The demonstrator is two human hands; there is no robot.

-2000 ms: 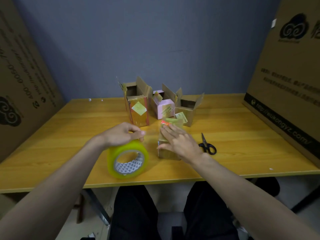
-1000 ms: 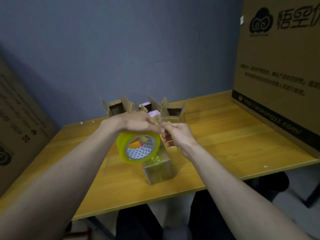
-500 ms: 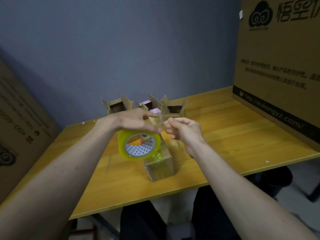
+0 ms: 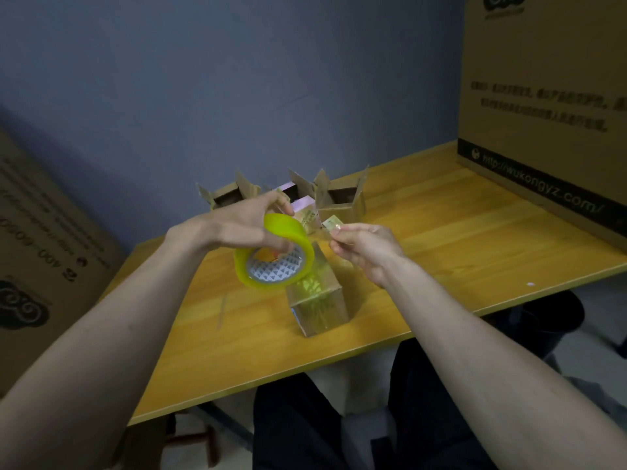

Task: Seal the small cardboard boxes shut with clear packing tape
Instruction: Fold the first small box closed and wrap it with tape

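Tape now stretches farther from the roll gripped by the left hand; right hand pinches its end.

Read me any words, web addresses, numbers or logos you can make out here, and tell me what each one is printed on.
"http://wukongyz.com/" on the black band of the big carton on the right.
"400-" and further digits, sideways and partly cut off, on the big carton on the left.
Cloud-swirl logos on both big cartons, wordless.
Chinese print lines on both big cartons: too blurred to read.
Print on the taped small box: too blurred.
Tape roll core: pattern only, no words.
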